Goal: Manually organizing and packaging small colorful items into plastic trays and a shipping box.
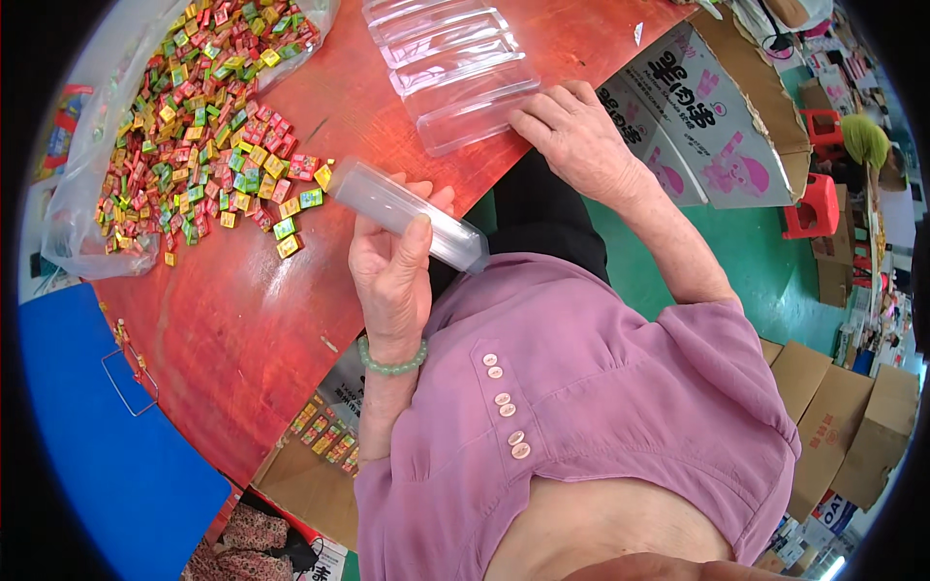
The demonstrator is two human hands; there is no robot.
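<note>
My left hand [392, 276], with a green bead bracelet [393, 358] at its wrist, is closed around a long, clear plastic box [417, 211]. The box is held tilted over the table's near edge, and I see nothing inside it. Toward the far side of the table lies a row of similar clear plastic boxes [455, 58]. My right hand [586, 145] has its bent fingers closed at the right end of the nearest box [475, 118] in that row; the fingertips are partly hidden. Left of my left hand spreads a heap of small, colourful wrapped packets [232, 155].
The heap spills from a clear plastic bag [82, 232] on the red table [242, 358]. A blue panel [116, 436] adjoins it at left. A printed carton [697, 126] stands right of the table, with red stools [812, 206] beyond. Below the table, another carton [310, 484] holds packed rows.
</note>
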